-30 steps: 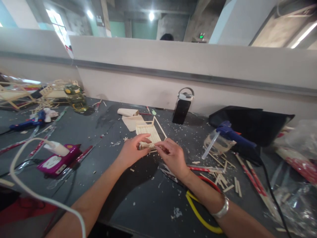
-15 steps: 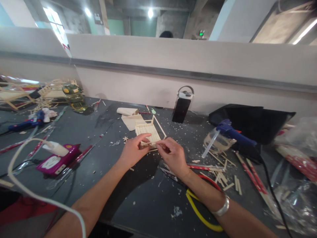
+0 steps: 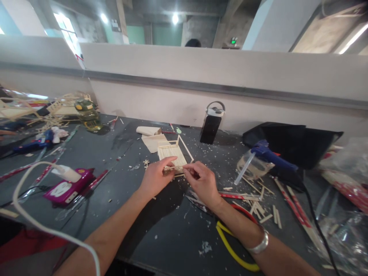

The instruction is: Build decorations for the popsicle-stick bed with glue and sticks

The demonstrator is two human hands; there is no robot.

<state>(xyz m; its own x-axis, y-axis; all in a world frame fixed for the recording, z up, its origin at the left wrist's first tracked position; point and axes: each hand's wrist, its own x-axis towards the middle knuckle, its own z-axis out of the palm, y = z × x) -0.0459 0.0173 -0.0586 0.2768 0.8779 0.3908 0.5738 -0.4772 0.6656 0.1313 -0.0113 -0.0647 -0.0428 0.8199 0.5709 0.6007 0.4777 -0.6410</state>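
Note:
A small model made of pale wooden sticks (image 3: 172, 152) lies on the dark table (image 3: 169, 226) in the middle of the view. My left hand (image 3: 155, 177) grips its near left corner with curled fingers. My right hand (image 3: 201, 183) pinches the near edge of the same model from the right, thumb and forefinger closed on a thin stick. Both hands meet at the near edge. A metal bracelet (image 3: 258, 244) sits on my right wrist.
A blue glue gun (image 3: 267, 154) rests on a clear stand at right, beside loose stick offcuts (image 3: 260, 207) and a black bag (image 3: 290, 142). A black bottle (image 3: 211, 124) stands behind. At left lie a pink device (image 3: 67, 188), a white cable (image 3: 31, 224), another glue gun (image 3: 31, 143) and other stick models (image 3: 20, 111). Yellow-handled cutters (image 3: 230, 245) lie under my right forearm.
Both hands stay on the near edge of the stick model; the fingers have shifted only slightly. The view has drifted a little.

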